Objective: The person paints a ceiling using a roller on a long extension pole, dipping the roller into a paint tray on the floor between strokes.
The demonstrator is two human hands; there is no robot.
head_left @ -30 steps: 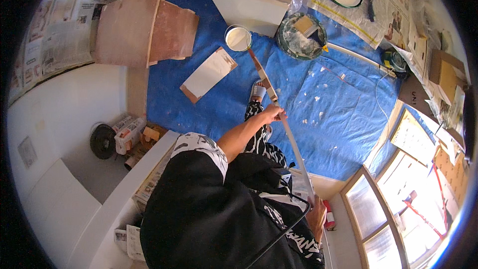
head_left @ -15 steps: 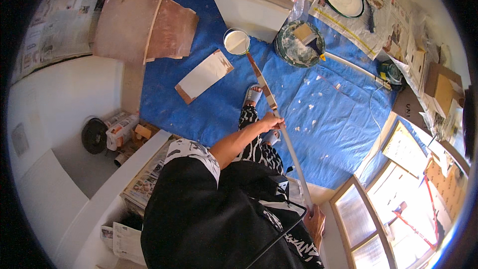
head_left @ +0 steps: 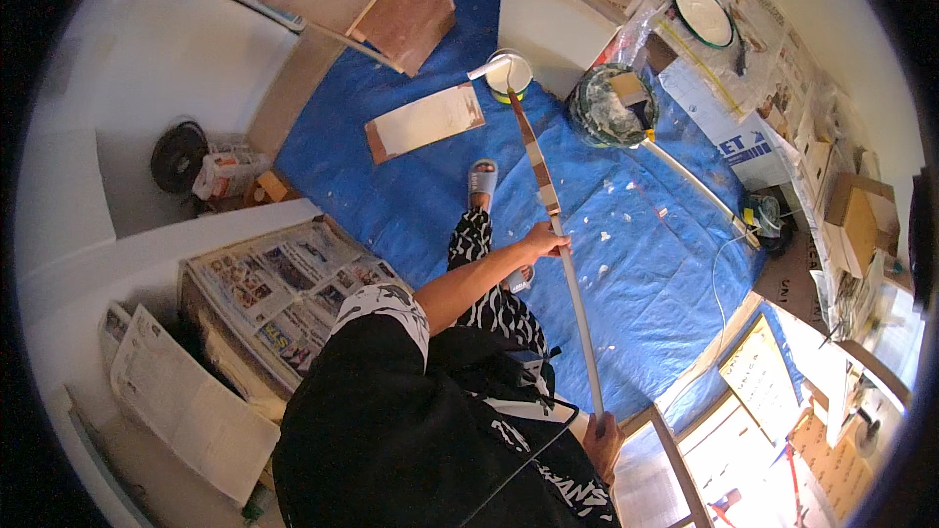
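My left hand (head_left: 548,240) is closed around the middle of a long paint roller pole (head_left: 579,318). Lower down, my right hand (head_left: 603,447) grips the pole's near end. Toward its far end the pole turns brown and white, and a thin wire frame leads to a white roller (head_left: 489,66). The roller lies across the left rim of a small paint bucket (head_left: 524,71) of cream-white paint; whether it touches the rim I cannot tell. Left of the bucket a board (head_left: 425,123), white with brown ends, lies on the blue sheet (head_left: 636,254).
A large paint-smeared bucket (head_left: 592,115) with a wide brush (head_left: 628,90) stands to the right, a pale pole (head_left: 699,181) beside it. Brown panels (head_left: 406,24) and a white cabinet (head_left: 548,24) are at the back. A newspaper-covered surface (head_left: 284,284) is at left, cardboard boxes (head_left: 861,225) at right.
The roller, hidden at the bucket before, now shows at its left rim. Both hands keep their hold on the pole. The whole view has turned and shifted.
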